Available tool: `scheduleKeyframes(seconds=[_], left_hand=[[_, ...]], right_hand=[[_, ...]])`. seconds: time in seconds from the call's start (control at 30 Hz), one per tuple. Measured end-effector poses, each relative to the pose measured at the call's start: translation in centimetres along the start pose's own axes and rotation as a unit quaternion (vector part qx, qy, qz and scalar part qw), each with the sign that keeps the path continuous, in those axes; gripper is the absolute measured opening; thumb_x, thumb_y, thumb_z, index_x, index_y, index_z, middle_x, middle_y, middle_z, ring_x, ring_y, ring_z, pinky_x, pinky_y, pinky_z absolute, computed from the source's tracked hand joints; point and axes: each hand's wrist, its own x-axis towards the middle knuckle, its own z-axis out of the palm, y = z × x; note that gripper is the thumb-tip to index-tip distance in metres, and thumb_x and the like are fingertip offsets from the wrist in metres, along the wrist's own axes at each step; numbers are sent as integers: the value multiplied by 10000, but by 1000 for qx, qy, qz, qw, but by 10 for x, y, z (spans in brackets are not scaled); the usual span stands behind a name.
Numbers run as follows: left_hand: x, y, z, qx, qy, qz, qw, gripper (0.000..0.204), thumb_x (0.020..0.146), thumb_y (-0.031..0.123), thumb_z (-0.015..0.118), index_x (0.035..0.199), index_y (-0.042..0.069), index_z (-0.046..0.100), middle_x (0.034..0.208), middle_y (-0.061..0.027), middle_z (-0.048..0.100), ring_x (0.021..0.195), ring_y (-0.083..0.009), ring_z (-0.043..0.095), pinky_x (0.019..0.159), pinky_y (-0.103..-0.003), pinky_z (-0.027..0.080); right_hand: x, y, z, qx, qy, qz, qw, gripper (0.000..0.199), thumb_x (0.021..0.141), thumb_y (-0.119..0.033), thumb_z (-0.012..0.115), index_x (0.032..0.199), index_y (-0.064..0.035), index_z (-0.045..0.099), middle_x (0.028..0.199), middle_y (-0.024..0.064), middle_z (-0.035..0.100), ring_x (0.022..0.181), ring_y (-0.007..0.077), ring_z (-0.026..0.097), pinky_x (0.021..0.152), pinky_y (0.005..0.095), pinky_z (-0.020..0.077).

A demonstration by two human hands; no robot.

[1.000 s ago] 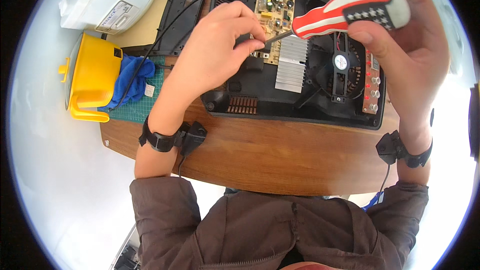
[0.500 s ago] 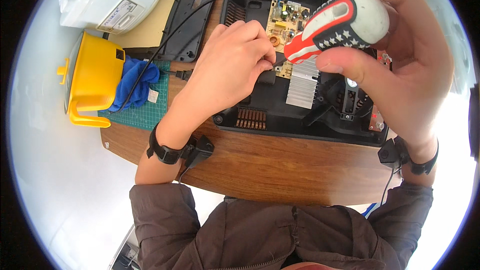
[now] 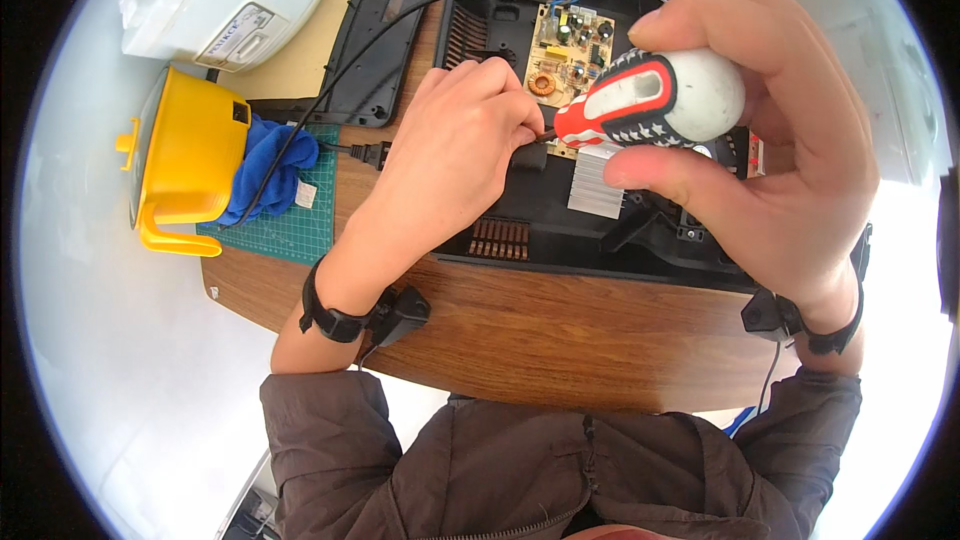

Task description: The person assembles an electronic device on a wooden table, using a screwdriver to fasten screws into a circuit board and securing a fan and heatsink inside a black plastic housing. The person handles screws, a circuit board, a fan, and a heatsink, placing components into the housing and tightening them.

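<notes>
My right hand (image 3: pixel 800 130) grips a screwdriver (image 3: pixel 655 100) by its thick red, white and black handle, which has white stars. Its shaft points left, toward the fingertips of my left hand (image 3: pixel 460 140). Those fingertips are pinched together beside a black cylindrical part (image 3: pixel 530 156); what is between them is hidden. Under both hands lies an opened black appliance housing (image 3: pixel 580 258). Inside it are a tan circuit board (image 3: pixel 575 40) with a copper coil and a ribbed silver heat sink (image 3: pixel 597 185). The screwdriver's tip is too small to make out.
At the left, a yellow pot (image 3: pixel 195 150) stands by a blue cloth (image 3: pixel 270 165) on a green cutting mat (image 3: pixel 315 210). Behind are a white appliance (image 3: pixel 230 0) and a black panel (image 3: pixel 375 50). A black cable (image 3: pixel 345 70) crosses toward the housing.
My right hand has moved left and slightly down with the screwdriver, bringing the handle closer to my left hand. My left hand has shifted down a little and remains pinched.
</notes>
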Motion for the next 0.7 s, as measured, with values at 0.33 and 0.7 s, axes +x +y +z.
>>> scheduleKeyframes(seconds=[0.33,0.7], left_hand=[[-1,0,-2,-17,-2,-1,1000,46,896,35,730,941,41,726,951,-72,612,1005,-284,621,912,-413,455],[0,-2,-17,-25,-51,29,998,576,795,170,864,1316,67,643,1153,-87,579,1133,-312,567,990,-430,437]], right_hand=[[5,-1,2,12,-1,-24,1000,635,742,23,910,1302,56,615,1274,150,611,1094,210,679,889,295,611],[9,-3,0,-19,-16,-31,999,584,782,-19,877,1294,48,602,1242,151,611,1055,224,679,865,311,606]])
